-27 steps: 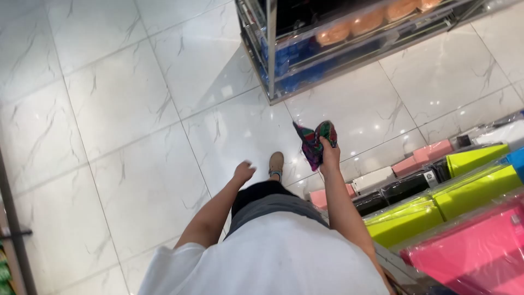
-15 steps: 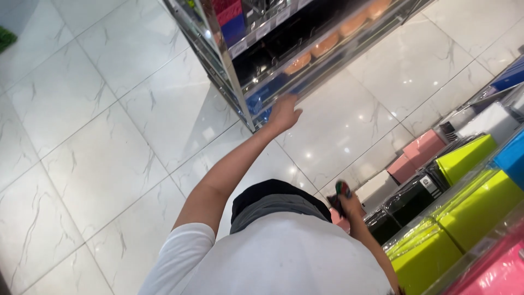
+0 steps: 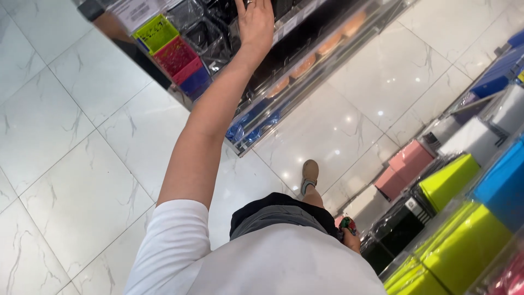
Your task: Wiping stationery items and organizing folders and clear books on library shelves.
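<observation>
Black mesh basket [image 3: 203, 34] by left hand [image 3: 255, 22]

Aisle floor [image 3: 349, 104] open between shelf unit [image 3: 284, 82] and right-side bins [image 3: 453, 180]. Mesh baskets [image 3: 180, 49] crowd shelf by left hand [image 3: 254, 22]; gaps there probably tight, view cropped.

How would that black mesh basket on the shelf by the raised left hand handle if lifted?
Probably light: the black mesh basket looks like open wire mesh and seems empty. Likely stiff, since its walls hold a boxy shape. It may snag rather than slide, packed against neighbouring baskets. The left hand reaches just beside it.
</observation>
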